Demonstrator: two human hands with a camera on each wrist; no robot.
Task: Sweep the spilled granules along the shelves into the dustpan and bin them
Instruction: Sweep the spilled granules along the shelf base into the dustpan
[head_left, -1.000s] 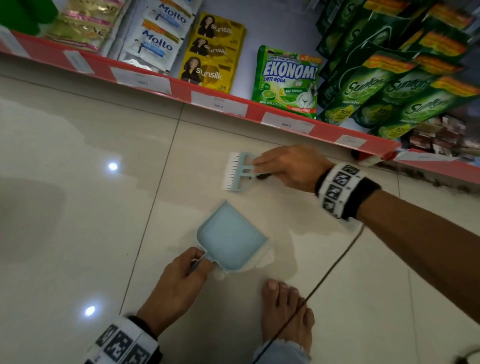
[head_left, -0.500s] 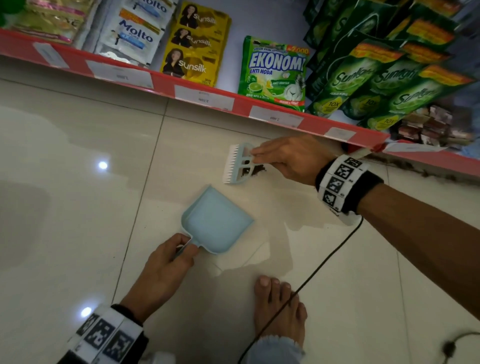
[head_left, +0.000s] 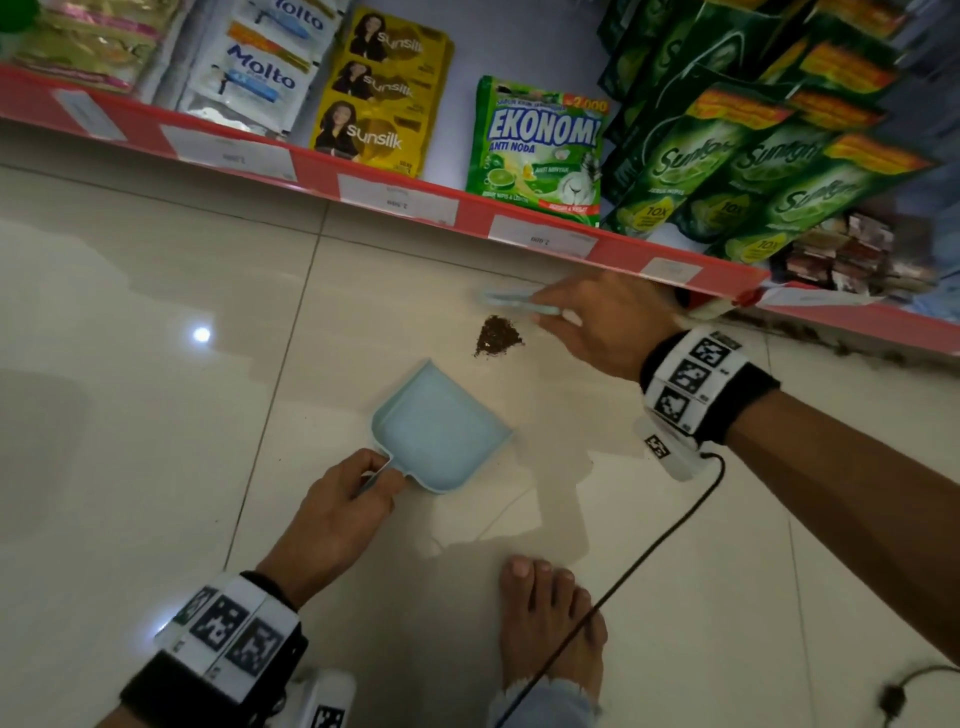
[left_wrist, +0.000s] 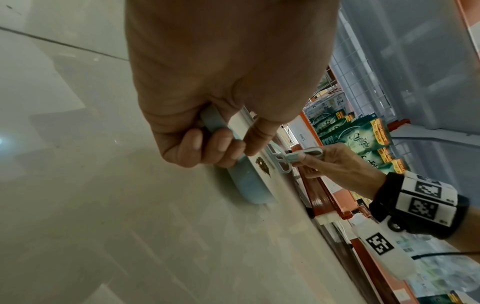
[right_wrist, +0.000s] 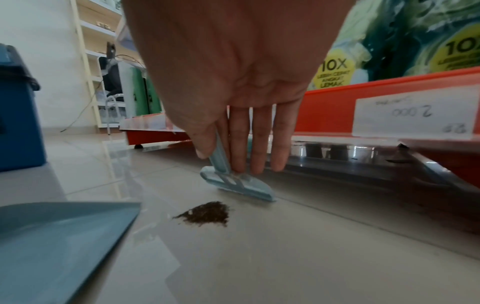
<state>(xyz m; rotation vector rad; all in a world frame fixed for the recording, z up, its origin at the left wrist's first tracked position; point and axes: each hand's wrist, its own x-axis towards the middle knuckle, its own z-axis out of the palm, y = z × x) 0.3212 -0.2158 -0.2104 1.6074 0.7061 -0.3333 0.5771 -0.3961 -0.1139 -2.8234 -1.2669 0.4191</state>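
Gathering is what I am doing now: the granules are lying heaped on the floor, just below my right fingers pinching the brush. My left fingers are clamping the dustpan handle; next I am judging one short pull into its mouth.

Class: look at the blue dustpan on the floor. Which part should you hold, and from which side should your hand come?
Hold the dustpan by its short handle at the near corner, coming from behind, as the left hand does. The open lip then faces the granules and stays unblocked.
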